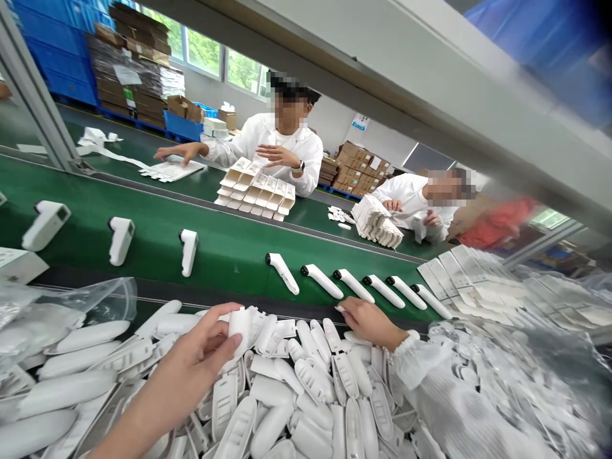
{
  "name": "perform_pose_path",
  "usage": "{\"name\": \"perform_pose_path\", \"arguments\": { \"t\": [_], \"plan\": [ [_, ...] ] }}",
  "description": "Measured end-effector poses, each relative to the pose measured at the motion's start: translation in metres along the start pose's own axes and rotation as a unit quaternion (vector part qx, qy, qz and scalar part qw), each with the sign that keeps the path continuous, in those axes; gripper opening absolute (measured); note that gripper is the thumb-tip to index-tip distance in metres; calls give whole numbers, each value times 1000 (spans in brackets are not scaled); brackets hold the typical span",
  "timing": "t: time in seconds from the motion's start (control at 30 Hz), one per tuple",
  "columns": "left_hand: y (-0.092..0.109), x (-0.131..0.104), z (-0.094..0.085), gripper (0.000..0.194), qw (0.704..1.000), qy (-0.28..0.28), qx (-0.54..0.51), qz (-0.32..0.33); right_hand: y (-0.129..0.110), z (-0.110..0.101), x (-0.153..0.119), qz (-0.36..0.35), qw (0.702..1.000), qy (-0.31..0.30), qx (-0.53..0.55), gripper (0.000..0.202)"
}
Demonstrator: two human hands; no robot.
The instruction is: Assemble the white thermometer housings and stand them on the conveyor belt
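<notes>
My left hand (pixel 205 350) holds a small white plastic piece (pixel 240 326) between thumb and fingers, above a heap of white plastic covers (pixel 275 408). Over the back edge of the heap, my right hand (pixel 368 319) has its fingers bent together near the belt's edge; a small white tip shows at them, too little to name. Just beyond it, white handheld devices with black ends (pixel 322 282) lie slanted in a row on the green belt (pixel 234 255). More white devices (pixel 122 241) lie further left on the belt.
Across the belt, two people in white handle folded white boxes (pixel 255 191). A metal beam (pixel 406 83) crosses overhead. Clear plastic bags (pixel 109 299) lie at the left, and more bagged parts (pixel 521 370) at the right. White cartons (pixel 459 280) stand at the belt's right.
</notes>
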State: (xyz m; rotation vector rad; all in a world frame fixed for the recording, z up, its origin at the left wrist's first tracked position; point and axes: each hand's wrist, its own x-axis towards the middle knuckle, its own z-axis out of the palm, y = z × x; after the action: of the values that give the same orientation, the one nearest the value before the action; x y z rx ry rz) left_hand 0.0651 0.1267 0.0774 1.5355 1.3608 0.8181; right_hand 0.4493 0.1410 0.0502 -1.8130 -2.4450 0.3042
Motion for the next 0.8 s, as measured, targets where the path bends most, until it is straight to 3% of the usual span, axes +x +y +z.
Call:
{"name": "perform_pose_path", "arguments": {
  "t": [0.1, 0.17, 0.23, 0.37, 0.47, 0.6, 0.7, 0.8],
  "plan": [
    [2, 4, -2, 55, 999, -21, -32, -30, -17, -1, 29, 38, 988, 46, 143, 32],
    [3, 5, -4, 52, 997, -37, -45, -44, -34, 2, 54, 27, 976, 77, 204, 30],
    [3, 4, -4, 49, 996, -51, -60, -49, -50, 9, 78, 9, 974, 98, 203, 25],
    [1, -1, -4, 39, 993, -74, -85, -39, -67, 30, 107, 28, 990, 92, 103, 31],
    [0, -5, -2, 32, 989, -88, -118, -25, -64, 42, 114, 84, 992, 91, 23, 40],
    [5, -7, 2, 30, 972, -107, -205, -36, -55, 43, 119, 137, 986, 96, -10, 37],
    [10, -8, 5, 32, 959, -118, -251, -54, -63, 30, 111, 135, 984, 110, 40, 37],
    [14, -10, 7, 31, 959, -111, -254, -54, -94, 10, 86, 111, 964, 154, 186, 44]
  ]
}}
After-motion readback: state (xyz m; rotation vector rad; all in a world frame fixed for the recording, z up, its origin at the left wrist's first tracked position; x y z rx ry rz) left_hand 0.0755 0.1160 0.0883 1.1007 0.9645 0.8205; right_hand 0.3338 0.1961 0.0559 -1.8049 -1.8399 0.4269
